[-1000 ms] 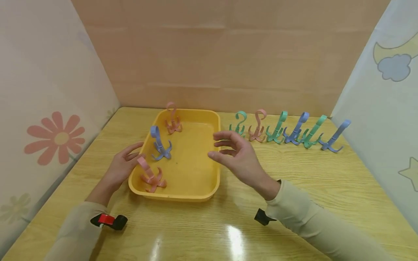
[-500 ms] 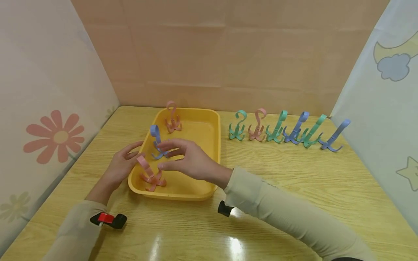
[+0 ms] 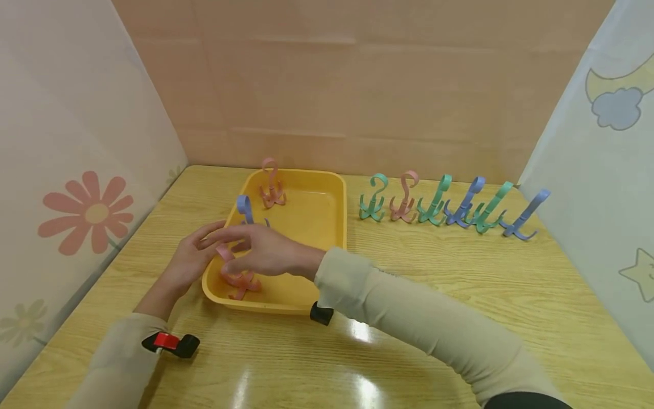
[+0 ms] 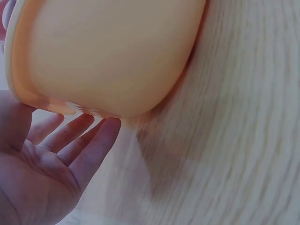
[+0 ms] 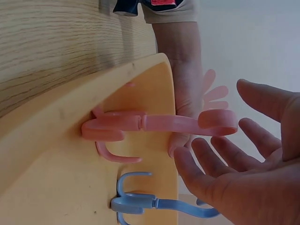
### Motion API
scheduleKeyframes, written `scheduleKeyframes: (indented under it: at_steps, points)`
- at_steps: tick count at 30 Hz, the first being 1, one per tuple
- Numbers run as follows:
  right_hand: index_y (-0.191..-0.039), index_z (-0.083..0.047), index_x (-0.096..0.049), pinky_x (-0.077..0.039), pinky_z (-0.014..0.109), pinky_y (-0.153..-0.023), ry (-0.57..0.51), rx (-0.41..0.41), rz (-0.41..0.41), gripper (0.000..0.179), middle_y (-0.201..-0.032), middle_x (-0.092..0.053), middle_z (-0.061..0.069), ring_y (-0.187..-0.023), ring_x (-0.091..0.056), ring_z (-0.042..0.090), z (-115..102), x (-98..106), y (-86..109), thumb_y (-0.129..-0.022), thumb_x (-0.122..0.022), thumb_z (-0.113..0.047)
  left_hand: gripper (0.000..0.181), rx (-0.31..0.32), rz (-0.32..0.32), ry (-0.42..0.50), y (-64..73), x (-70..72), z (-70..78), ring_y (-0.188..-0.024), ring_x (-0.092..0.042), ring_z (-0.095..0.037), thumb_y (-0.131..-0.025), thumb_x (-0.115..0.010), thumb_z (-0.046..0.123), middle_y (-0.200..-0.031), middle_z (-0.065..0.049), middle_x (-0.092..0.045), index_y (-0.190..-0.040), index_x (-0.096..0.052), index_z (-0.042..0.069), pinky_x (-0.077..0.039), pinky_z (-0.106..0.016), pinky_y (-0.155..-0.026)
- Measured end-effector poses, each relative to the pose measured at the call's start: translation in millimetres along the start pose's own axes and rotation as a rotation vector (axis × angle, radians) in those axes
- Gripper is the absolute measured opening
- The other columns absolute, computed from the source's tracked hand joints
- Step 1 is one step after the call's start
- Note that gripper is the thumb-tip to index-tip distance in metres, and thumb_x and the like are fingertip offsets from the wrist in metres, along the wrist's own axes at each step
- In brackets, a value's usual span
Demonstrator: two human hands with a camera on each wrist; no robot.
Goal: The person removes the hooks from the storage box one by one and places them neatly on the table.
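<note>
My left hand [image 3: 188,260] holds the left side of a yellow plastic basin [image 3: 311,233]. In the left wrist view its fingers [image 4: 96,152] lie against the outer wall, with the thumb at the rim. My right hand [image 3: 265,250] reaches over the basin with fingers spread around the top of the near pink four-pronged hook [image 3: 244,282]. The right wrist view shows a gap between those fingers [image 5: 190,171] and the curled end of the pink hook. A blue hook [image 3: 245,207], partly hidden by the right hand, and another pink hook [image 3: 273,194] stand along the basin's left side.
On the wooden table [image 3: 434,272], right of the basin, several hooks stand in a row, from a green hook [image 3: 372,199] to a blue hook [image 3: 523,216]. A peach-coloured backdrop [image 3: 357,85] rises behind; patterned panels flank both sides.
My right hand has moved left from the basin's right rim, across the basin, to the near pink hook. My left hand has stayed at the left rim.
</note>
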State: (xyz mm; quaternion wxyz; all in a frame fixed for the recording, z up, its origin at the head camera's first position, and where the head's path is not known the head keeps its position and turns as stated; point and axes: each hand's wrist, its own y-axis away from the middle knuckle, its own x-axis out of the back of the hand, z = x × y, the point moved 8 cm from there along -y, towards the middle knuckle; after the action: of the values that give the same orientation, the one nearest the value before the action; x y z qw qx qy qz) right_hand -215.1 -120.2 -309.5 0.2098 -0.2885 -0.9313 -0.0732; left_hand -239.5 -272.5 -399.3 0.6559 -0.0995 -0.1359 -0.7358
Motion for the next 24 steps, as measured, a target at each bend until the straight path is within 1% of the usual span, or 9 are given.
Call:
scheduleKeyframes:
  at_steps: [4,5,7,9,11,13,16,19,24]
  points:
    - [-0.143,-0.010,-0.057,-0.048,0.022,-0.093,0.020,0.011,-0.023,0.052,-0.142,-0.057,0.002,-0.117,-0.059,0.015,3.6,-4.7,-6.2,-0.093,-0.069,-0.002,0.058,0.020,0.000,-0.012,0.1,0.3,-1.6,-0.133,-0.047,-0.039,-0.102,-0.051,0.005,-0.147,-0.024,-0.048,-0.157,-0.034,0.011,-0.044,-0.037,-0.104]
    - [-0.143,-0.010,-0.057,-0.048,0.022,-0.093,0.015,0.016,-0.029,0.052,-0.142,-0.057,0.004,-0.117,-0.059,0.016,4.3,-5.5,-7.1,-0.093,-0.068,-0.001,0.060,0.025,0.000,-0.012,-0.2,0.5,-2.1,-0.132,-0.048,-0.039,-0.101,-0.050,0.002,-0.147,-0.025,-0.048,-0.157,-0.034,0.012,-0.046,-0.035,-0.102]
    - [-0.143,-0.010,-0.058,-0.049,0.022,-0.091,0.004,0.015,-0.032,0.052,-0.141,-0.058,0.005,-0.117,-0.060,0.017,5.6,-6.3,-8.2,-0.093,-0.068,0.000,0.063,0.028,-0.004,-0.013,-0.5,0.9,-2.7,-0.130,-0.049,-0.039,-0.098,-0.048,-0.002,-0.146,-0.026,-0.049,-0.158,-0.034,0.012,-0.048,-0.026,-0.095]
    - [-0.143,-0.010,-0.058,-0.050,0.022,-0.090,-0.010,0.003,-0.028,0.051,-0.141,-0.059,0.006,-0.117,-0.061,0.021,6.9,-6.5,-8.6,-0.093,-0.067,0.000,0.064,0.035,-0.006,-0.018,-1.0,1.3,-3.5,-0.130,-0.049,-0.040,-0.097,-0.048,-0.002,-0.146,-0.026,-0.048,-0.158,-0.034,0.012,-0.049,-0.024,-0.094]
    - [-0.142,-0.011,-0.059,-0.050,0.022,-0.089,-0.010,-0.008,-0.014,0.050,-0.139,-0.060,0.007,-0.117,-0.062,0.023,7.5,-5.7,-8.6,-0.094,-0.067,0.000,0.064,0.047,-0.006,-0.020,-1.7,1.4,-3.8,-0.132,-0.048,-0.040,-0.097,-0.048,-0.002,-0.147,-0.025,-0.047,-0.158,-0.034,0.012,-0.048,-0.030,-0.098]
    - [-0.141,-0.010,-0.060,-0.050,0.021,-0.090,0.009,-0.017,0.005,0.048,-0.138,-0.061,0.006,-0.117,-0.062,0.023,7.7,-5.1,-9.1,-0.094,-0.068,-0.001,0.062,0.051,-0.004,-0.022,-2.0,1.2,-3.8,-0.133,-0.048,-0.041,-0.098,-0.049,0.000,-0.148,-0.026,-0.047,-0.157,-0.034,0.012,-0.045,-0.040,-0.104]
    - [-0.138,-0.008,-0.061,-0.049,0.019,-0.091,0.022,-0.039,0.040,0.047,-0.135,-0.063,0.005,-0.115,-0.063,0.019,8.9,-4.0,-10.5,-0.092,-0.070,-0.001,0.058,0.049,0.000,-0.018,-2.7,1.1,-4.2,-0.135,-0.045,-0.041,-0.103,-0.051,0.007,-0.149,-0.025,-0.046,-0.157,-0.034,0.012,-0.039,-0.051,-0.107]
    - [-0.135,-0.005,-0.062,-0.050,0.018,-0.089,0.018,-0.060,0.072,0.047,-0.131,-0.065,0.005,-0.112,-0.065,0.018,10.1,-3.0,-11.2,-0.090,-0.073,0.000,0.056,0.040,-0.001,-0.006,-2.7,0.5,-4.0,-0.137,-0.042,-0.042,-0.105,-0.053,0.012,-0.149,-0.025,-0.045,-0.157,-0.034,0.011,-0.036,-0.053,-0.108]
    - [-0.130,-0.006,-0.064,-0.051,0.019,-0.086,0.029,-0.077,0.127,0.043,-0.125,-0.067,0.003,-0.107,-0.067,0.016,11.7,1.6,-9.0,-0.088,-0.076,-0.002,0.057,0.046,0.000,0.009,-1.9,0.0,-4.1,-0.138,-0.041,-0.041,-0.105,-0.054,0.016,-0.149,-0.026,-0.045,-0.158,-0.033,0.012,-0.036,-0.054,-0.109]
